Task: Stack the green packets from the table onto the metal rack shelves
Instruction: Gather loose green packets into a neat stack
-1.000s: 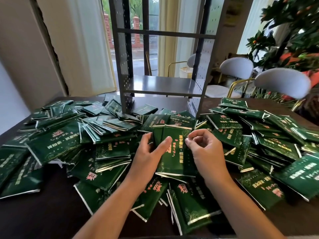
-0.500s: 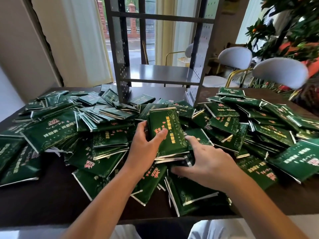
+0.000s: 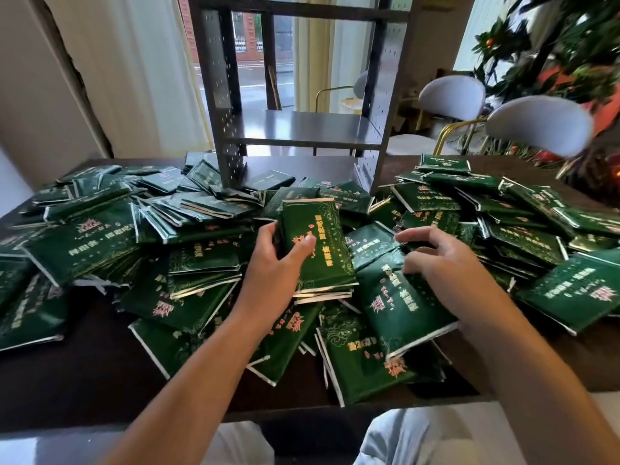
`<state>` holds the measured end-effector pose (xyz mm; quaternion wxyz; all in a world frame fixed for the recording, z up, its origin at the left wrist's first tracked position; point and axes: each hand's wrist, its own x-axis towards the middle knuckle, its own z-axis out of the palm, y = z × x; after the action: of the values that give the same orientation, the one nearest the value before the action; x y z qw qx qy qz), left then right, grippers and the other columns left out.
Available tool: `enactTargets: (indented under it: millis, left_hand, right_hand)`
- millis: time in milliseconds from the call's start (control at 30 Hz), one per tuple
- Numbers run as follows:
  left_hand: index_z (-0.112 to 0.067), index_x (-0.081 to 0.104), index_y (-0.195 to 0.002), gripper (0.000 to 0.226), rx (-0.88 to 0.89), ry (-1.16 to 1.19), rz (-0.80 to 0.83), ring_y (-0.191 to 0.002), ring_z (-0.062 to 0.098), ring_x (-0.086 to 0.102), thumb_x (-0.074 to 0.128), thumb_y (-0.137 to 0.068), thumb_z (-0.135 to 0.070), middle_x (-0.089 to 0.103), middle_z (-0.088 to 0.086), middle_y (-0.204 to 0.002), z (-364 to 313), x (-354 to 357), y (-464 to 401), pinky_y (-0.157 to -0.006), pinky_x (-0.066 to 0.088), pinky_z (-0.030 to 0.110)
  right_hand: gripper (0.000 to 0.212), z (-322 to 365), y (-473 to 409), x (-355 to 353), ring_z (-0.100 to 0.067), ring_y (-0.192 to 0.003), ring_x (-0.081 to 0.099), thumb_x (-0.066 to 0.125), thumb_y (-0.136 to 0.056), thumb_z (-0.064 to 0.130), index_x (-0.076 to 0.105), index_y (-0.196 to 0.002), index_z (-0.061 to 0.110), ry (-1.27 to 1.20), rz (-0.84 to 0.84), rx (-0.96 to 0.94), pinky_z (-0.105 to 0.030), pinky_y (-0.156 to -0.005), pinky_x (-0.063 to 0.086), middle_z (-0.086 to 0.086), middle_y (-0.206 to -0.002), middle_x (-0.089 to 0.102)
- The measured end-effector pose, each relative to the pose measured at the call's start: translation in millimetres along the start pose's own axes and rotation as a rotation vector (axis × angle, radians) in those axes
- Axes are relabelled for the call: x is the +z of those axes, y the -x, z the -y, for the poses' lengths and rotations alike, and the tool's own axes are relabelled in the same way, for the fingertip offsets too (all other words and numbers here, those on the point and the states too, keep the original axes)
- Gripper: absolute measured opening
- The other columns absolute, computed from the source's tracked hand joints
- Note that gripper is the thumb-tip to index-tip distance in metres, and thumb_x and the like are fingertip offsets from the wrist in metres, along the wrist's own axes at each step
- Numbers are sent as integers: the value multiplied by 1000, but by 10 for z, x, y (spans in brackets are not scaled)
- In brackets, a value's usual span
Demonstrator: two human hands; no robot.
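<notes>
At centre frame the left hand (image 3: 278, 263) grips a small stack of green packets (image 3: 315, 250), thumb across the top face and fingers hidden behind the far edge. The stack's long axis runs from the lower middle of the picture toward the top, pointing roughly at the metal rack (image 3: 302, 129). The rack stands at upper centre on the worktop (image 3: 84, 374), directly beyond the stack, and its lower shelf (image 3: 302, 124) looks bare. The right hand (image 3: 439, 263) sits just right of the stack, fingers curled down onto a loose packet (image 3: 402, 297) in the pile; whether it has actually pinched it I cannot tell. More packets cover the worktop on both sides. The left hand is nearer the shelf, so a straight push forward and up would likely carry the stack there
</notes>
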<state>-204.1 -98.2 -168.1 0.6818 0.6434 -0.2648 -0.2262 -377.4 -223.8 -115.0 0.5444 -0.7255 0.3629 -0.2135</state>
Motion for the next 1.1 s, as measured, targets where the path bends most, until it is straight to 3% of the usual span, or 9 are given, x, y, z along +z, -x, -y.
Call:
enactTargets:
  millis: [133,300,433,533,667,733,933,1000,1100]
  left_hand:
    - [-34,54,-115,22,-16,-6,-3,-97,16,73,65,-96,-31,74,-3,-107,4,6,-3,-93,58,47]
    - [-34,54,-115,21,-24,-13,-11,-99,14,72,64,-96,-31,73,-4,-110,23,2,-14,-95,57,45]
    - [-34,52,-121,35,-44,33,-52,-100,15,72,68,-91,-38,74,-4,-109,10,12,-31,-98,54,47]
    - [-30,50,-129,54,-55,37,-64,-99,16,73,69,-82,-46,75,-4,-107,4,5,-26,-98,54,49]
    - [-28,49,-131,48,-53,27,-65,-97,15,73,69,-89,-40,76,-4,-105,36,1,-27,-97,54,49]
    - [-28,48,-132,54,-63,6,-72,-98,15,72,69,-85,-45,75,-4,-106,37,-1,-33,-98,54,49]
    - [-27,45,-131,41,-79,-1,-66,-98,15,71,65,-95,-30,72,-2,-108,45,-3,-40,-96,55,47]
    - [-28,43,-133,46,-73,-2,-59,-103,14,69,65,-94,-37,70,-3,-112,23,5,-25,-99,53,46]
    - [-29,44,-139,67,-109,86,-49,-106,21,70,66,-84,-61,72,0,-114,-40,23,-1,-98,53,52]
  right_hand:
    - [32,69,1,-32,-15,-55,60,57,-87,-4,72,-98,22,-248,149,8,-32,-53,54,3,-68,61]
    - [30,144,-24,-74,-18,-51,60,53,-82,-5,72,-84,18,-454,234,47,-31,-46,53,-3,-66,62]
    - [28,187,-75,77,-21,-58,61,53,-80,-4,71,-81,18,-625,230,23,-32,-52,55,-11,-84,57]
    - [26,203,-141,196,-20,-59,62,52,-81,0,68,-90,19,-830,176,34,-31,-60,54,-7,-76,62]
    - [28,181,-221,280,-17,-57,64,47,-90,0,67,-98,18,-1038,12,85,-29,-58,54,-4,-70,69]
    - [27,159,-247,321,-18,-61,64,49,-91,0,68,-97,19,-1054,-33,102,-29,-57,54,-4,-72,70]
    - [25,110,-325,377,-19,-67,73,50,-95,-1,65,-100,18,-1134,-119,108,-31,-55,59,-6,-80,75]
    - [21,119,-314,414,-19,-68,73,55,-93,0,65,-98,18,-989,-92,105,-34,-58,60,-6,-83,74]
    - [13,116,-260,552,-20,-72,71,66,-90,3,65,-91,16,-549,-89,7,-38,-58,61,-6,-86,69]
